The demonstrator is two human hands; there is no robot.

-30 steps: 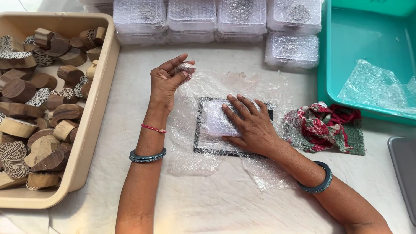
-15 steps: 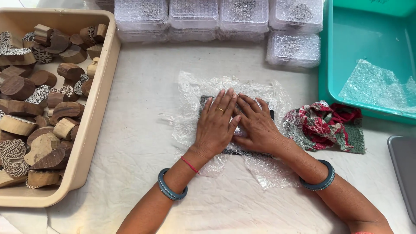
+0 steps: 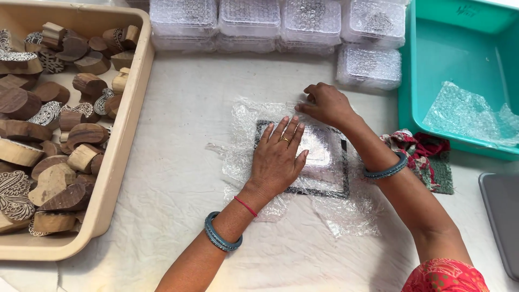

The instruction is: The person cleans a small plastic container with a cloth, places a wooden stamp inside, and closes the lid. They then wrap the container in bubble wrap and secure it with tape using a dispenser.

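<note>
Head view, looking down on a pale cloth-covered table. Nearest the camera, 2 forearms are seen coming in from the bottom edge, each ringed by a blue-grey bangle, with a thin red thread also tied at the left wrist.

The left hand is laid flat, palm down, fingers spread and fully extended, pressed onto a small clear-wrapped block. Nothing is gripped by it; the block is simply pinned under palm and fingers. A ring is worn on 1 finger.

The block is seated on a dark-bordered square mat, and both are lying on a crumpled sheet of bubble wrap spread over the middle of the table.

Just beyond, the right hand is held loosely curled, fingertips pinched down at the far edge of the bubble wrap; whether the film is actually caught between the fingers cannot be told.

Beside the right forearm, a patterned red and green cloth is bunched up. To the left, a beige tray is heaped with carved wooden printing blocks. Farther right, a teal tub is seen holding more bubble wrap. Along the far edge, bubble-wrapped packets are stacked in a row.
</note>
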